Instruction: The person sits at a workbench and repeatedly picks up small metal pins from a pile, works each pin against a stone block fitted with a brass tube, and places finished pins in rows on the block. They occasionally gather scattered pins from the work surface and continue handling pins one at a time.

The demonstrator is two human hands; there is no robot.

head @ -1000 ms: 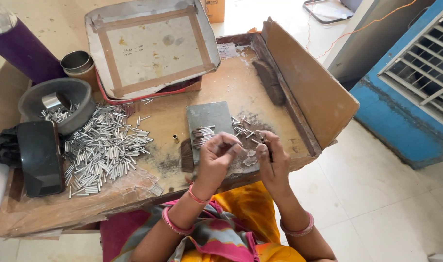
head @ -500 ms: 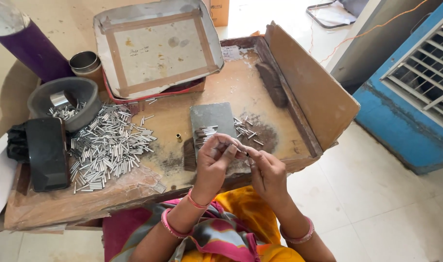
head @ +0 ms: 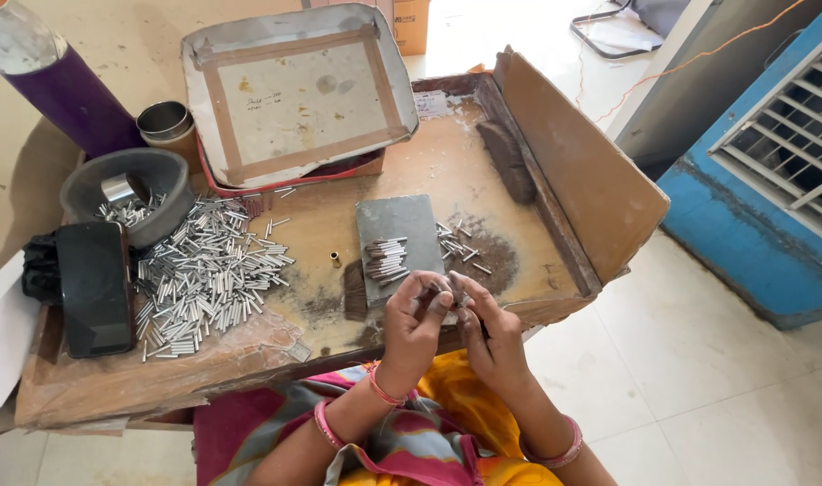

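Currently: both hands pinch small metal tubes at the near edge of the workboard.

Nearest the camera, the left hand and right hand meet fingertip to fingertip at 6 o'clock, wrists raised off the board, fingers curled narrow around what appears to be one or two short metal tubes; the exact count is hidden. Judged from this, the step in hand is fitting or checking a tube by touch, and the next move calls for a steady pinch and close alignment. Just beyond, at 12 o'clock of the hands, a grey slab carries a small row of tubes. At 10 o'clock lies the large tube pile, then a black case and a grey bowl. Farthest, a metal tray.
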